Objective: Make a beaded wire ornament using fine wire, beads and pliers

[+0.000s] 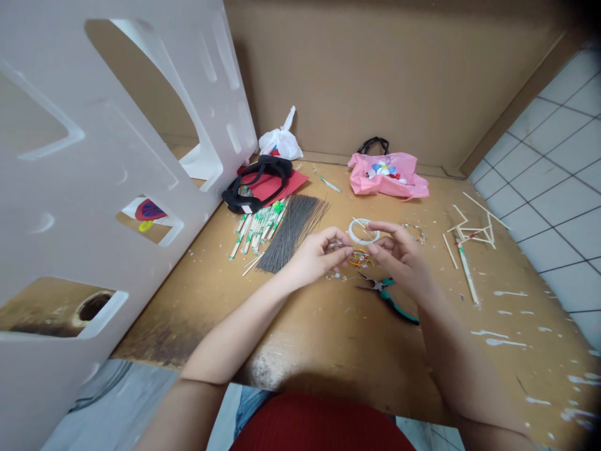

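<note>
Over the middle of the wooden table, my left hand (pixel 325 254) is closed, thumb against fingers, on something thin and shiny like wire. My right hand (pixel 397 250) faces it with the fingers curved and the thumb near the fingertips; whether anything fine lies between them is too small to tell. Behind the gap between both hands lies a white ring-shaped coil (pixel 355 236) with a thin stick across it. Colourful beaded loops (pixel 360 259) rest just below the coil. Pliers with teal handles (pixel 390 300) lie below my right hand, jaws apart.
Grey wires (pixel 287 235) and green-white wrapped sticks (pixel 256 233) lie left of my hands. Behind them are a black headset strap (pixel 286 169), red paper and a white bag (pixel 282 143). A pink bag (pixel 375 185) stands at the back; a stick frame (pixel 476 235) lies right. A white plastic panel rises left.
</note>
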Tool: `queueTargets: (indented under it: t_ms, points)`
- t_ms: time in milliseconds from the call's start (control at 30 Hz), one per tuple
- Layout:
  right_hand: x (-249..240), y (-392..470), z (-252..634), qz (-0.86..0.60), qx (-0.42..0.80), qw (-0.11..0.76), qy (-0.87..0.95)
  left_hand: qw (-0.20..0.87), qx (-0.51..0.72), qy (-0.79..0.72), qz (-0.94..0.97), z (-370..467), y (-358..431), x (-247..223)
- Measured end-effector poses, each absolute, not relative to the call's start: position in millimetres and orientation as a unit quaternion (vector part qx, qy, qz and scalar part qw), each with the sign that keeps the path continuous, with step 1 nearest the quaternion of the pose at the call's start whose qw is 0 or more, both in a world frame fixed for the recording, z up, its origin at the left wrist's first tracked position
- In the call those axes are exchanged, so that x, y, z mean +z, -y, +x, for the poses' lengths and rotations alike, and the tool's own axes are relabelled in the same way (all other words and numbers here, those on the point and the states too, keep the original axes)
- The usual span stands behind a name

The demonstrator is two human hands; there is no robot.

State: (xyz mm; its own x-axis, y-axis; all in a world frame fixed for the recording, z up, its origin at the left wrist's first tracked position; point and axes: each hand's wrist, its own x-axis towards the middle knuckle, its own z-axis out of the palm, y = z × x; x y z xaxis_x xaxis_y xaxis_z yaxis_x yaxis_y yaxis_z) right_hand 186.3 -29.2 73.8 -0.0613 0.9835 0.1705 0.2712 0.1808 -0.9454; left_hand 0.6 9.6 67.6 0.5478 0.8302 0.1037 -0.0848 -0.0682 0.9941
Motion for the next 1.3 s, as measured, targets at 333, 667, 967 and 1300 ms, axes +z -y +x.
queueTargets:
  t_ms: [333, 667, 967, 1300]
  points:
    - [69.5, 26.0, 183.2, -0.515, 0.421, 0.405, 0.627, 0.619, 0.465, -0.261, 0.577, -1.4, -18.1, 68.1]
    - [61.6, 28.3, 179.3, -0.551, 0.370, 0.422, 0.618, 0.425, 0.440, -0.353, 0.708, -0.4, -8.4, 63.7]
    - [67.5, 30.0, 181.5, -0.564, 0.287, 0.379, 0.675, 0.464, 0.478, -0.335, 0.666, 1.4, -10.3, 66.8]
    - [69.0, 31.3, 182.7, -0.566, 0.275, 0.359, 0.689, 0.417, 0.426, -0.275, 0.754, -2.2, -8.3, 67.4]
